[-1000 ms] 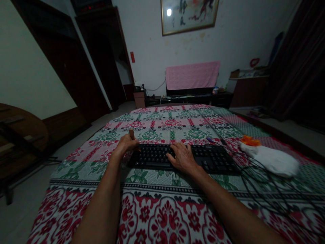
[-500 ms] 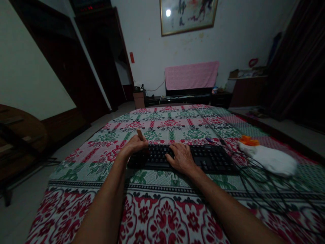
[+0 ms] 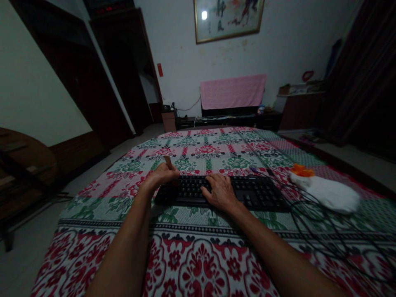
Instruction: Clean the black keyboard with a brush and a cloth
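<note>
Keyboard (image 3: 193, 189) lies flat on the table (image 3: 202, 268), its long sides roughly in line with the table's far edge, much nearer me than that edge. My left hand (image 3: 163, 173) is at the keyboard's far left corner, fingers closed around a brown stick (image 3: 168, 161), which pokes up above the fist, tilted. Its lower end is in dark shadow over the keys, so I can't tell its shape or whether it touches them. My right hand (image 3: 220, 190) rests palm down on the middle of the keyboard, fingers loosely spread toward the far side, thumb out to the left. Number keys show bare right of it.

Black cables (image 3: 305, 206) lie in loose loops off the keyboard's right end and run toward the table's near right corner. White bundle (image 3: 332, 194) just past them, toward the table's right edge, with an orange piece (image 3: 302, 170) at its left end. Small dark plug (image 3: 269, 172) sits beyond the keyboard's far side. Patterned cloth covers the table. Past the far edge, a pink towel (image 3: 233, 91) hangs by the wall, below a framed picture (image 3: 229, 20).
</note>
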`<state>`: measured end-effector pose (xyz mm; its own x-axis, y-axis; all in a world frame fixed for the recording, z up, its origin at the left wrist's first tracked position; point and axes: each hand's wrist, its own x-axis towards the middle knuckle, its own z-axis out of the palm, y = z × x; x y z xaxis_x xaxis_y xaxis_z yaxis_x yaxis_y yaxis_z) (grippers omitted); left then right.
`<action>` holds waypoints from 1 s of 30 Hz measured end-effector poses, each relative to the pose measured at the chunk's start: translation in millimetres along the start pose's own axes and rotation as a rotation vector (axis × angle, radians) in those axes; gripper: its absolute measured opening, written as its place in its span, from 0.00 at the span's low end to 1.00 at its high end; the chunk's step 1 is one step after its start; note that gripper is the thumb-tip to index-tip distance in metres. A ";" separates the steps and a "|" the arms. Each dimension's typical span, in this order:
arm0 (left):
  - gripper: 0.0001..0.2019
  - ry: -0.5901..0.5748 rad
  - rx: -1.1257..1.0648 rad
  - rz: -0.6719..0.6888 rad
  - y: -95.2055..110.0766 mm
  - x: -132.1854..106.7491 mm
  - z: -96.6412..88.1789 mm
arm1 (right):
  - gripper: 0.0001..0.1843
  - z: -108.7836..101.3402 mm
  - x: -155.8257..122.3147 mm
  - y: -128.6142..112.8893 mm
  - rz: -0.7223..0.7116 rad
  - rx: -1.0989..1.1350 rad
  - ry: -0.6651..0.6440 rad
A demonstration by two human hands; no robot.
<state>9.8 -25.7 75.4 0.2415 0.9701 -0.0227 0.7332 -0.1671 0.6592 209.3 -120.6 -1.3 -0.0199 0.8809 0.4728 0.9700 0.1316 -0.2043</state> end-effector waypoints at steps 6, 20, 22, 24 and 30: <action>0.04 0.042 0.122 -0.080 -17.3 10.0 4.6 | 0.19 -1.5 -0.3 -0.3 0.004 -0.003 -0.007; 0.06 0.247 0.144 -0.128 -7.9 -21.3 -2.5 | 0.18 0.3 -0.9 0.1 0.003 0.024 0.013; 0.05 0.204 0.072 -0.065 -8.0 -25.0 3.3 | 0.19 0.4 -0.5 0.1 0.008 0.021 0.005; 0.05 0.179 0.073 -0.043 -10.9 -26.2 5.7 | 0.19 0.1 -0.3 0.0 0.007 0.019 -0.001; 0.07 0.303 0.264 -0.237 -30.9 -21.6 -12.8 | 0.19 0.1 -0.9 -0.4 0.005 0.020 0.003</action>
<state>-26.3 -39.2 65.2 -0.1202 0.9881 0.0964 0.8917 0.0648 0.4479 208.9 -121.4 -1.7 -0.0139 0.8803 0.4742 0.9649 0.1361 -0.2244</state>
